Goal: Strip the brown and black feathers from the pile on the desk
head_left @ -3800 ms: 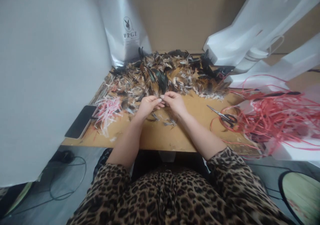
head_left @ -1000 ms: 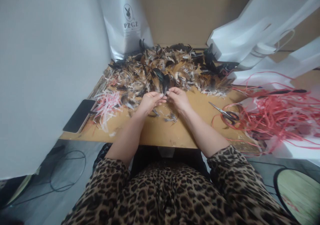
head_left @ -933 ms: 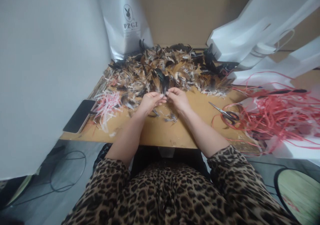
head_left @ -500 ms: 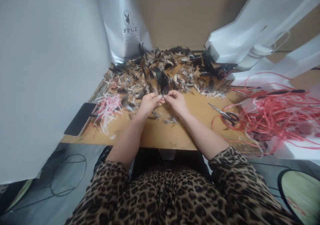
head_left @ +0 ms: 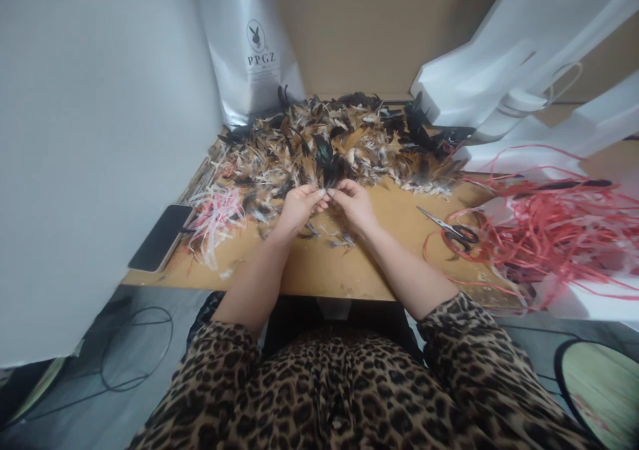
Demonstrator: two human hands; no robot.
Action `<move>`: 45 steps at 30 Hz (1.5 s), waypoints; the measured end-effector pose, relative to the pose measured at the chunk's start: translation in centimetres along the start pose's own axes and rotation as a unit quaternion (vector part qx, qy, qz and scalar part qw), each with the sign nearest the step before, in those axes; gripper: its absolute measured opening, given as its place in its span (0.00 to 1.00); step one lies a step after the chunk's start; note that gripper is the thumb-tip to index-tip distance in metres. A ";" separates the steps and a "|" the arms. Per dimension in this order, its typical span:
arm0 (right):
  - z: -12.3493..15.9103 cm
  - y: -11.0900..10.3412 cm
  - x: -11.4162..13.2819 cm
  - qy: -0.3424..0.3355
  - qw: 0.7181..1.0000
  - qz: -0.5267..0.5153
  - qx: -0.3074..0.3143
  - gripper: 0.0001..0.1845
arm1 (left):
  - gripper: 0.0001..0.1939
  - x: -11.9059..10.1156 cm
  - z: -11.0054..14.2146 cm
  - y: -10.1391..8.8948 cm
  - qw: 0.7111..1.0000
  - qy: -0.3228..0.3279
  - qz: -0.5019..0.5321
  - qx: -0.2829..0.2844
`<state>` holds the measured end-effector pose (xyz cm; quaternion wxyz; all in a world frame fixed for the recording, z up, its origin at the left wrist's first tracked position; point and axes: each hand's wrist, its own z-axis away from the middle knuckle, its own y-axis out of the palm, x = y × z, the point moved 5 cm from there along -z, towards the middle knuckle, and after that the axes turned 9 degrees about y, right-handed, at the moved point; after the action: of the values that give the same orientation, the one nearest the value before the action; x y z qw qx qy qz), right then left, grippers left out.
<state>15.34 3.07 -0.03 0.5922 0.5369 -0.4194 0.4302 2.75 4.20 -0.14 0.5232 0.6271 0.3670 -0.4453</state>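
Brown tabletop point(head_left: 344, 277) bears feathers point(head_left: 324, 147) beside a silver bag point(head_left: 249, 84), contents hidden.

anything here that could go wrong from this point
Dark feathers are pinched near their base by the left hand and right hand, so some could slip loose and get lost against the similar feather pile behind.

The scissors lie with their handles against the tangled red strands, which might snag if they are picked up.

The phone sits near the table's left edge; a knock might tip it off.
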 end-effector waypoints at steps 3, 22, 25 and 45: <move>0.3 -0.1 0.9 -0.011 1.000 -0.005 0.006 0.15 | 0.09 0.0 0.1 -0.1 0.999 -0.012 0.027 0.012; 0.1 -0.4 1.4 -0.046 0.998 0.027 -0.013 0.15 | 0.10 0.1 0.0 -0.2 1.000 -0.012 0.005 0.011; 0.0 -0.6 1.1 -0.034 0.999 0.025 -0.027 0.16 | 0.12 0.3 0.0 -0.2 1.000 -0.009 -0.012 0.017; 0.3 -0.5 1.5 -0.048 0.997 0.064 0.005 0.15 | 0.11 -0.4 0.2 0.3 0.991 0.047 -0.101 0.076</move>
<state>16.24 2.87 1.33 0.5401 0.5322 -0.4788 0.4425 2.86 3.97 0.34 0.4084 0.6448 0.4177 -0.4929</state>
